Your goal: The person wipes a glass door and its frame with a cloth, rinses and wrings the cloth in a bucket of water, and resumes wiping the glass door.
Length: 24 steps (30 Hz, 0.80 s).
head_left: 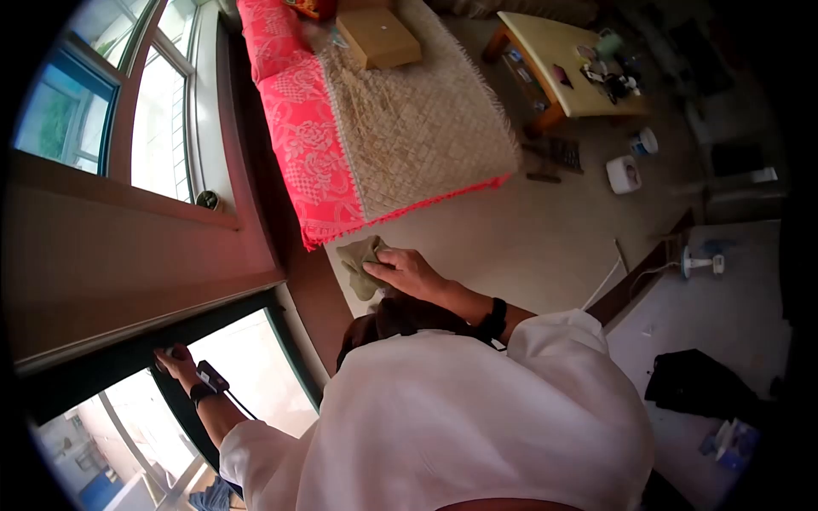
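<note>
- Right hand: closed on the cloth, thumb and fingers pinching one side. The rest hangs loose past your fingertips, near the bed's fringed edge; contact with that edge cannot be confirmed.
- Left hand: raised to the dark green frame, fingers bent. Whether it grips a part there or only rests on it, you cannot tell from this view.
- Handling, right: the loose portion leaves little fabric under control. Gather it into a flat pad beneath your fingers before applying any pressure; avoid trailing corners.
- Handling, left: place the fingertips on solid frame, away from joints and the glass, and put no body weight on the arm.
- Cable: it runs from the small dark device at your left wrist. Allow slack and route it clear of the frame's edges.
- Edges: the projecting sill carries a small pot near its end; a wide upward sweep of the left arm risks a knock.
- Open room: bare floor lies beyond your right forearm, giving that elbow space. The bed limits forward reach.
</note>
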{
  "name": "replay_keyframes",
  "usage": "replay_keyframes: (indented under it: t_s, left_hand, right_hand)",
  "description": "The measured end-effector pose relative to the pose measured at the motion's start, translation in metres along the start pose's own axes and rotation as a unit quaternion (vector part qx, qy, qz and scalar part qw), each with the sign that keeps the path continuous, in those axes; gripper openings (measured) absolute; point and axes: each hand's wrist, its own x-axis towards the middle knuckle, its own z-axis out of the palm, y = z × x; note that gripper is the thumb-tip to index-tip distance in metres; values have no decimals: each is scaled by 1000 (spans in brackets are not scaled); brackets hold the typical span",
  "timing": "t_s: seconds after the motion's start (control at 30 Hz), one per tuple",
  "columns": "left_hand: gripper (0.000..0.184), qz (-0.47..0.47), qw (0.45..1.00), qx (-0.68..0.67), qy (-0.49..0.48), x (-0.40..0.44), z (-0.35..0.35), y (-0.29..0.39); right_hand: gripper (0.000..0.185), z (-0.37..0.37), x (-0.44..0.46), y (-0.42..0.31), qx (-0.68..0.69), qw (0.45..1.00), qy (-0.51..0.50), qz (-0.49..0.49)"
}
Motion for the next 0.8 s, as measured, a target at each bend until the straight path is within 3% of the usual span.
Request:
replay_keyframes:
  t_s: [0.03, 0.07, 0.13, 0.17, 0.2, 0.27, 0.33, 0.4, 0.47, 0.53, 0.57, 0.63, 0.7, 0.73, 0.8]
  left_hand:
    - [51, -231, 919, -315, 58, -2, 5, 31]
    - [60, -283, 881, -374, 62, -13, 12, 49]
    - [91, -318, 849, -415, 70, -75, 41, 91]
    - [100, -261, 913, -309, 58, -128, 73, 130]
    - [97, -318, 905, -281, 14, -143, 89, 104]
    - [71, -357, 889, -187, -217, -204, 136, 86]
    - [53, -260, 856, -104, -434, -284, 195, 131]
    - [62, -175, 763, -109, -612, -348, 246, 178]
    - [80, -25, 682, -31, -730, -402, 287, 224]
    - [90, 110, 656, -39, -746, -448, 322, 257]
    - [89, 131, 654, -56, -743, -465, 338, 269]
    - [78, 101, 627, -1, -773, -485, 365, 301]
    - [63, 65, 583, 55, -808, -508, 395, 309]
    - [51, 40, 577, 54, -814, -521, 411, 307]
    - [43, 37, 568, 90, -817, -551, 436, 319]
  right_hand:
    - [30, -2, -9, 4, -23, 997, 47, -57]
    - [29, -3, -20, 13, -20, 997, 66, -42]
    - [29, -19, -43, -3, -38, 995, 88, 23]
    - [29, -26, -57, -7, -48, 992, 93, 78]
    - [28, -29, -69, -6, -9, 985, 93, 148]
    - [27, -30, -89, 3, -22, 980, 127, 150]
    - [26, -40, -106, 6, -68, 976, 141, 153]
    - [27, -54, -112, 0, -55, 977, 168, 122]
    - [34, -70, -118, 4, -19, 974, 195, 111]
    - [38, -94, -123, 2, -10, 970, 216, 112]
    - [40, -108, -126, 4, -1, 969, 219, 116]
    - [53, -136, -138, 23, 77, 958, 240, 133]
    - [63, -172, -151, 42, 115, 931, 328, 109]
    - [67, -190, -161, 58, 150, 918, 345, 123]
    - [75, -235, -179, 84, 211, 895, 370, 128]
